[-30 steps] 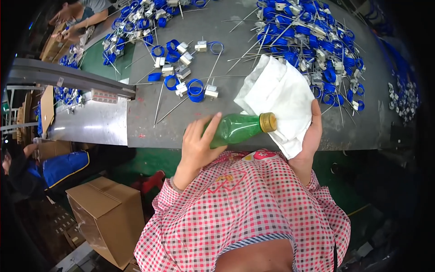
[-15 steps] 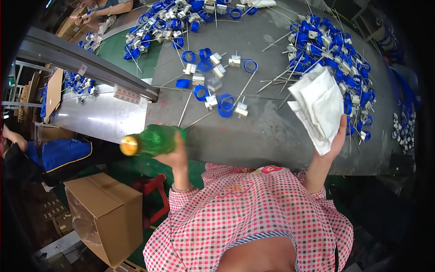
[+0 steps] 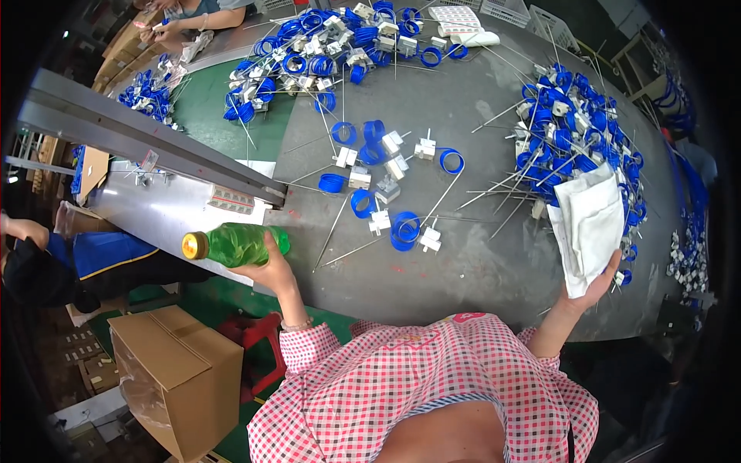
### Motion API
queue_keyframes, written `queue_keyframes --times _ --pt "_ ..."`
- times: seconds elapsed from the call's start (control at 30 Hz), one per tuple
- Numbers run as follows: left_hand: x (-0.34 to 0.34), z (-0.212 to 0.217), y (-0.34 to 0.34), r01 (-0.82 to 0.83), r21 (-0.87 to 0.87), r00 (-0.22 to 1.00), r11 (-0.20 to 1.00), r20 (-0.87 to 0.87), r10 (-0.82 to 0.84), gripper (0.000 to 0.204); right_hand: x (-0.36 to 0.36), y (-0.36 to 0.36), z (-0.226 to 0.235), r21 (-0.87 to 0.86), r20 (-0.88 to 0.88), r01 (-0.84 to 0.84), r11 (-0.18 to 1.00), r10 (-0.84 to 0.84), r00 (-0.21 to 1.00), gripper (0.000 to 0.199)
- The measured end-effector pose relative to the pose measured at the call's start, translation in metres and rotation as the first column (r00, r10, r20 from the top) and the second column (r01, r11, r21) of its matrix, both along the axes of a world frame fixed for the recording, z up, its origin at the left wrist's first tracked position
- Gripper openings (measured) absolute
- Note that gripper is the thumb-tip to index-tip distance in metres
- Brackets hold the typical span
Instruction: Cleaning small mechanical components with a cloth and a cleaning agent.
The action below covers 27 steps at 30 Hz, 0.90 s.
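My left hand [image 3: 265,265] grips a green plastic bottle [image 3: 235,244] with a yellow cap, held sideways over the left edge of the grey table [image 3: 463,270], cap pointing left. My right hand [image 3: 596,287] holds a folded white cloth [image 3: 589,224] up at the right side, beside a heap of blue coils and thin metal rods [image 3: 571,139]. Between my hands, loose blue coils with small white blocks [image 3: 386,193] lie scattered on the table.
A metal rail [image 3: 147,147] crosses the left side above a steel shelf [image 3: 170,216]. A cardboard box [image 3: 181,378] and a red stool [image 3: 251,339] stand on the floor at lower left. Other people work at the far left and top left. More blue coils [image 3: 324,46] pile at the back.
My left hand has carried the bottle from the middle out to the left, turning its cap leftward. My right hand has moved the white cloth further right.
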<state>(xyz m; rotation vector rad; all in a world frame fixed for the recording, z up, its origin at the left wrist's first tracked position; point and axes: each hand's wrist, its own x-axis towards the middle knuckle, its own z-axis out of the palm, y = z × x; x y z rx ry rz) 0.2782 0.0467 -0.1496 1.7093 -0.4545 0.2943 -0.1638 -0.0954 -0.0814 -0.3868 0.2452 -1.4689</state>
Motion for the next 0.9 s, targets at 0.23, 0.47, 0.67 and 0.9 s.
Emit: queue_keyframes --times 0.23,0.47,0.67,0.9 --pt "-0.011 -0.007 0.002 -0.017 0.069 1.0 0.997 -0.005 0.017 0.075 -0.001 0.005 0.005 0.037 -0.088 0.131 0.991 -0.128 0.988 0.052" --pt "-0.037 -0.007 0.018 -0.089 0.148 0.962 0.985 0.269 0.047 0.066 -0.031 0.022 0.007 0.045 -0.098 0.193 0.98 -0.188 0.977 0.052" --pt "-0.08 0.04 -0.017 0.177 0.108 0.699 0.978 0.686 -0.203 0.041 -0.053 0.031 0.014 -0.139 0.154 0.13 0.982 -0.108 0.982 0.052" --pt "-0.228 0.055 -0.129 0.865 0.487 -0.004 0.123 0.251 -0.968 0.024 -0.09 0.078 -0.006 -0.109 0.274 0.289 0.951 -0.251 0.928 0.054"
